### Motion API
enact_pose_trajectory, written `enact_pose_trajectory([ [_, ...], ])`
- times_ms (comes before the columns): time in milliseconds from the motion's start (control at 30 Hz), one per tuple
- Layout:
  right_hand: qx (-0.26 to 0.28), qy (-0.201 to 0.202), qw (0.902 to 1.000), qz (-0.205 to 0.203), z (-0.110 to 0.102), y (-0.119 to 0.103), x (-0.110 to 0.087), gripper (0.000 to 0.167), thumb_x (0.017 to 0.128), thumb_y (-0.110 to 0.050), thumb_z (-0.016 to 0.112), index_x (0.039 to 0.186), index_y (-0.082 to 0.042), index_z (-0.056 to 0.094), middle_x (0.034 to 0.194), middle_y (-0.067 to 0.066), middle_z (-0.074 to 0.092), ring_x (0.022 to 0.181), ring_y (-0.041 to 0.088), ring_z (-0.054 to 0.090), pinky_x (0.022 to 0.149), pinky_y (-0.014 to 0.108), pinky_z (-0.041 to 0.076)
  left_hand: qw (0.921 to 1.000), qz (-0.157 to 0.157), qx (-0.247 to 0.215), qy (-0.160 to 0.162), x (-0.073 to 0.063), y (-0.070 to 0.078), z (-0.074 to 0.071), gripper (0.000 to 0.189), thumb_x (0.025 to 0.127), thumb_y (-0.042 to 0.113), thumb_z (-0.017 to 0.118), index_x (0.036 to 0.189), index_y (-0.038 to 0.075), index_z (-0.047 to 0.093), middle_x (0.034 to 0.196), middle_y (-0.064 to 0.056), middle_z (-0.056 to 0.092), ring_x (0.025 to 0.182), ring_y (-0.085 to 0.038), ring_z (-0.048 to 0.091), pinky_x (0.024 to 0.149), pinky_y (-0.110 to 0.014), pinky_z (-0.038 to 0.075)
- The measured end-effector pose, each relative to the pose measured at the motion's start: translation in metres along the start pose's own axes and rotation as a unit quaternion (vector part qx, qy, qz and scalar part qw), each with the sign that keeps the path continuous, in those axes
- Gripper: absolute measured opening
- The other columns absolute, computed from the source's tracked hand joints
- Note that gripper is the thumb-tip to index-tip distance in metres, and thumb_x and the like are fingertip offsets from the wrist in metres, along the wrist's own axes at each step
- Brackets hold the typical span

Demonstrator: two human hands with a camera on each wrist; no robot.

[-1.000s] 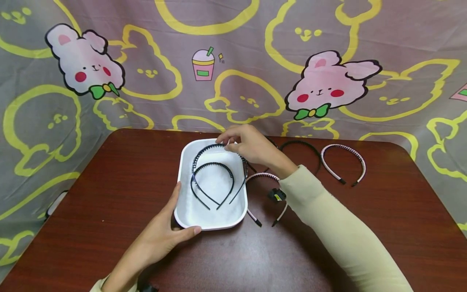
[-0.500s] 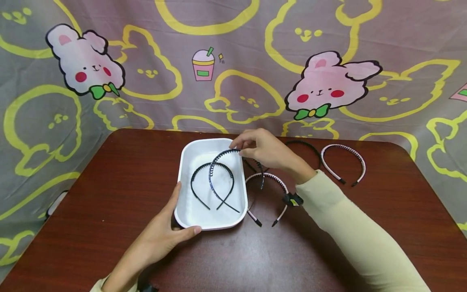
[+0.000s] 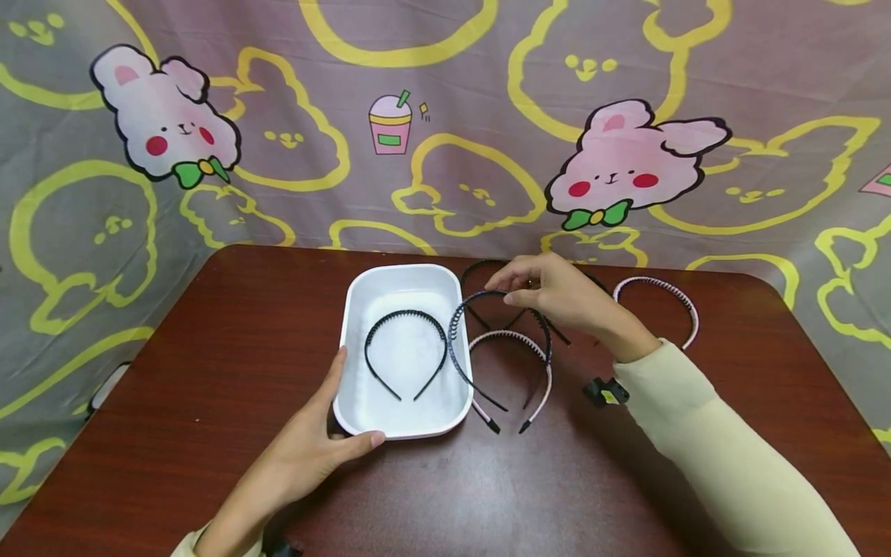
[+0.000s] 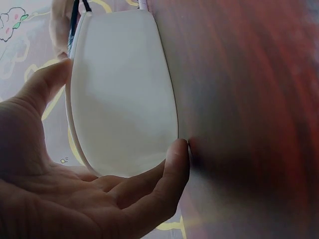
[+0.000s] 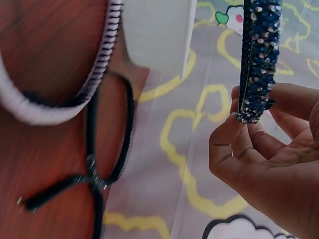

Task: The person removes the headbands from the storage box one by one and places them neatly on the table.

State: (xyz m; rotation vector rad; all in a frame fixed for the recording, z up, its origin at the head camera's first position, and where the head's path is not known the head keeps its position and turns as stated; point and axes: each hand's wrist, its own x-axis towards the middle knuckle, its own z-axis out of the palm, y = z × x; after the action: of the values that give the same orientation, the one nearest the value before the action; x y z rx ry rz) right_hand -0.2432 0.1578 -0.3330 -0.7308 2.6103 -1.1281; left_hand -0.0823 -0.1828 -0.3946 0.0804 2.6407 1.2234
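My left hand [image 3: 306, 445] grips the near left corner of a white tray [image 3: 462, 414], thumb at its front rim and fingers against its side; in the left wrist view the fingers curl under the wall. Inside the tray lies a thin black toothed headband [image 3: 406, 312]. Raised over the table just right of the tray, a headband covered in blue and silver rhinestones [image 5: 263, 50] hangs from my right hand [image 3: 553, 292], pinched at the top of its arc between thumb and fingers. It overlaps the tray's right rim and a pale pink headband [image 3: 547, 387] in the head view.
Black headbands [image 3: 480, 263] lie behind the raised one, partly hidden by the right hand. Another pale pink headband [image 3: 693, 309] rests farther right. A patterned cloth [image 3: 445, 100] hangs along the back edge of the brown table [image 3: 230, 340].
My right hand has lifted the rhinestone headband from over the tray and carried it right, above the pink headband. The left hand stays on the tray, which has not moved.
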Motion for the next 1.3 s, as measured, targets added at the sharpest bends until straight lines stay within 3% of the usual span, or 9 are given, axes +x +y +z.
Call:
enact_pose_trajectory([
  [167, -0.001, 0.011, 0.9998, 0.015, -0.009, 0.013, -0.016, 0.024, 0.099, -0.005, 0.067, 0.119, -0.012, 0.079, 0.105, 0.007, 0.071, 0.096, 0.023, 0.057, 0.074, 0.030, 0.047, 1.0000, -0.003, -0.001, -0.004, 0.000, 0.001, 0.000, 0.127, 0.084, 0.052, 0.086, 0.170, 0.026, -0.004, 0.176, -0.016, 0.014, 0.151, -0.037, 0.038, 0.119, -0.060, 0.035],
  [300, -0.015, 0.015, 0.9994, 0.026, -0.016, 0.021, -0.028, 0.024, 0.099, -0.006, 0.067, 0.118, -0.014, 0.079, 0.104, 0.006, 0.071, 0.097, 0.019, 0.055, 0.074, 0.028, 0.046, 1.0000, -0.004, -0.009, -0.002, 0.000, 0.001, 0.000, 0.126, 0.084, 0.052, 0.086, 0.170, 0.027, -0.003, 0.176, -0.015, 0.014, 0.151, -0.035, 0.036, 0.119, -0.059, 0.034],
  [433, 0.002, 0.008, 0.9985, 0.055, -0.020, 0.032, -0.038, 0.023, 0.100, -0.007, 0.067, 0.118, -0.016, 0.078, 0.108, 0.009, 0.066, 0.065, 0.013, 0.051, 0.056, 0.027, 0.044, 0.9999, -0.004, -0.015, 0.000, 0.001, 0.000, 0.000, 0.126, 0.083, 0.052, 0.086, 0.170, 0.028, -0.002, 0.176, -0.014, 0.013, 0.153, -0.036, 0.033, 0.120, -0.060, 0.032],
  [500, 0.003, 0.009, 0.9979, 0.064, -0.021, 0.037, -0.043, 0.022, 0.100, -0.008, 0.067, 0.118, -0.016, 0.078, 0.110, 0.009, 0.066, 0.063, 0.012, 0.050, 0.056, 0.027, 0.044, 0.9999, -0.002, -0.015, -0.001, 0.000, 0.000, 0.000, 0.126, 0.084, 0.052, 0.086, 0.170, 0.028, -0.003, 0.176, -0.015, 0.013, 0.153, -0.036, 0.033, 0.120, -0.060, 0.032],
  [533, 0.000, 0.010, 0.9976, 0.068, -0.022, 0.040, -0.045, 0.022, 0.100, -0.009, 0.067, 0.118, -0.016, 0.078, 0.111, 0.009, 0.067, 0.064, 0.013, 0.052, 0.057, 0.027, 0.045, 0.9999, -0.002, -0.014, -0.001, 0.000, 0.000, 0.000, 0.126, 0.084, 0.052, 0.086, 0.170, 0.028, -0.003, 0.176, -0.015, 0.014, 0.153, -0.036, 0.033, 0.120, -0.060, 0.032],
  [667, -0.024, 0.022, 0.9972, 0.067, -0.023, 0.051, -0.054, 0.022, 0.100, -0.009, 0.068, 0.119, -0.015, 0.078, 0.111, 0.006, 0.072, 0.095, 0.017, 0.057, 0.077, 0.027, 0.046, 0.9999, -0.001, -0.016, -0.002, 0.000, 0.000, 0.000, 0.126, 0.084, 0.052, 0.086, 0.170, 0.028, -0.003, 0.176, -0.015, 0.014, 0.154, -0.036, 0.033, 0.120, -0.060, 0.032],
  [867, -0.038, 0.029, 0.9964, 0.070, -0.025, 0.066, -0.065, 0.021, 0.099, -0.006, 0.069, 0.116, -0.013, 0.079, 0.102, 0.005, 0.071, 0.087, 0.015, 0.060, 0.073, 0.027, 0.048, 0.9998, -0.011, -0.015, -0.003, -0.001, 0.000, 0.000, 0.126, 0.084, 0.050, 0.086, 0.170, 0.029, -0.003, 0.176, -0.014, 0.014, 0.152, -0.035, 0.035, 0.120, -0.059, 0.033],
  [1300, -0.060, 0.031, 0.9964, 0.051, -0.024, 0.091, -0.079, 0.020, 0.095, 0.002, 0.070, 0.110, -0.008, 0.080, 0.099, 0.003, 0.072, 0.091, 0.005, 0.056, 0.077, 0.023, 0.047, 0.9999, -0.006, -0.016, -0.003, -0.001, 0.001, 0.000, 0.126, 0.084, 0.050, 0.086, 0.170, 0.027, -0.003, 0.176, -0.014, 0.013, 0.155, -0.036, 0.031, 0.120, -0.060, 0.032],
])
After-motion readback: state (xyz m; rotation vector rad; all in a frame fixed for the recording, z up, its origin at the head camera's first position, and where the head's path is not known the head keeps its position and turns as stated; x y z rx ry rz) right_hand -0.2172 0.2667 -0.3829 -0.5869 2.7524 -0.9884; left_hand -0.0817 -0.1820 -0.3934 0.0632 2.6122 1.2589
